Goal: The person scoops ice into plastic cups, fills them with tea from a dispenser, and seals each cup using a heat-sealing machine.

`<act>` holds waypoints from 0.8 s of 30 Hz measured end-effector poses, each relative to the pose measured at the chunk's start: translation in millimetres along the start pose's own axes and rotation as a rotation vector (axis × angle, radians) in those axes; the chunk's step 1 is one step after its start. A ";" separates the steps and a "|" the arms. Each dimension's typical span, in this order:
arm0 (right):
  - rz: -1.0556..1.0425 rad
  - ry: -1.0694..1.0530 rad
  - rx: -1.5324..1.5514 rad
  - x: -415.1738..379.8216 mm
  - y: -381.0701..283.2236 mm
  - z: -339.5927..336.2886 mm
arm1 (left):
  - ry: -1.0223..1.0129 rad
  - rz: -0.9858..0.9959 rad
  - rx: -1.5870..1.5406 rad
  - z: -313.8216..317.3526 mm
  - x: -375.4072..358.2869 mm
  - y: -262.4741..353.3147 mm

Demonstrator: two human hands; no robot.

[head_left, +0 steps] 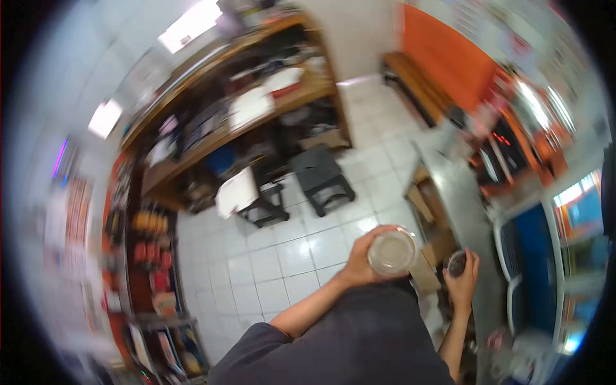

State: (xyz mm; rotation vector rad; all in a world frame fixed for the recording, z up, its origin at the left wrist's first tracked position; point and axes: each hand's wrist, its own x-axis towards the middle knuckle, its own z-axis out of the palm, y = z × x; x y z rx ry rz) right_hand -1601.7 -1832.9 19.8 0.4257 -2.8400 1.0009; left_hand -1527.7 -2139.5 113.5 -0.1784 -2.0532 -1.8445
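My left hand is wrapped round the side of a clear round container, seen from above in front of my dark shirt. Its rim is pale, and I cannot make out what is inside. Further right, my right hand has its fingers closed round a small dark round object. Blur hides whether that is a small cup or a lid. The two hands are apart, with the right one beside the metal counter.
Under the counter are open cardboard boxes. Two stools stand on the tiled floor: a dark stool and one with a white sheet on it. Behind them is a cluttered wooden shelf. A wooden bench lines the orange wall panel.
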 end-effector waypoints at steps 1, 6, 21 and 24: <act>-0.009 -0.053 0.046 8.0 -37.5 12.9 | 0.039 0.055 0.091 -27.3 -17.1 6.5; -0.264 -0.253 0.259 23.9 -188.6 114.3 | 0.389 -0.024 0.282 -151.8 -128.9 38.4; -0.685 -0.756 0.162 5.1 -486.1 413.7 | 1.176 -0.252 0.245 -420.3 -336.7 49.2; -0.783 -0.810 0.161 9.3 -554.4 498.4 | 1.221 -0.207 0.385 -505.9 -350.7 50.5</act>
